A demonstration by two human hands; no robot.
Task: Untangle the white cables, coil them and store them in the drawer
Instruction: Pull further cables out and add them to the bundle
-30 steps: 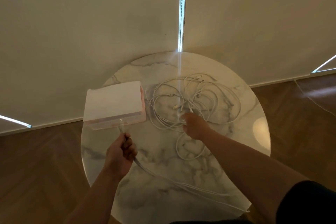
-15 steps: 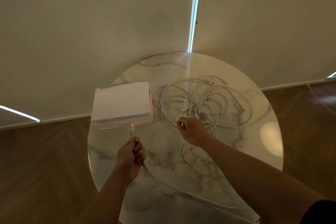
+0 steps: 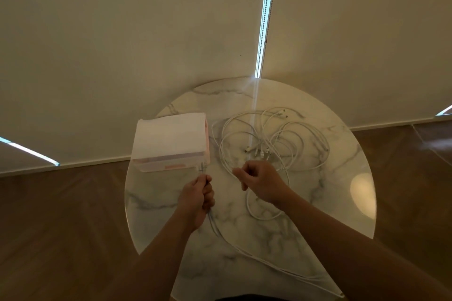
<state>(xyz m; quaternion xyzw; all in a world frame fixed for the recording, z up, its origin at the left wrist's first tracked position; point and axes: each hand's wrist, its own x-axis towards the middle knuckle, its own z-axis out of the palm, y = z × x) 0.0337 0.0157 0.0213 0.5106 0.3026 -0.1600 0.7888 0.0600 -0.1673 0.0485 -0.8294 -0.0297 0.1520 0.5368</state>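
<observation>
A tangle of white cables (image 3: 271,144) lies on the far right half of the round marble table (image 3: 342,203). A white and pink drawer box (image 3: 170,144) stands at the table's left, its drawer front facing me and closed. My left hand (image 3: 198,199) is shut on one white cable, whose plug end sticks up just in front of the box; the rest of that cable (image 3: 269,264) trails toward the table's near edge. My right hand (image 3: 261,182) hovers at the tangle's near edge, fingers pinched around a thin cable strand.
Brown wooden floor (image 3: 61,227) surrounds the table. Cream roller blinds (image 3: 146,32) hang right behind it, with a bright slit between them. A loose cable loop (image 3: 259,212) lies under my right wrist.
My right hand has drawn back from the middle of the tangle toward me and to the left. My left hand has risen slightly toward the drawer box, still holding its cable.
</observation>
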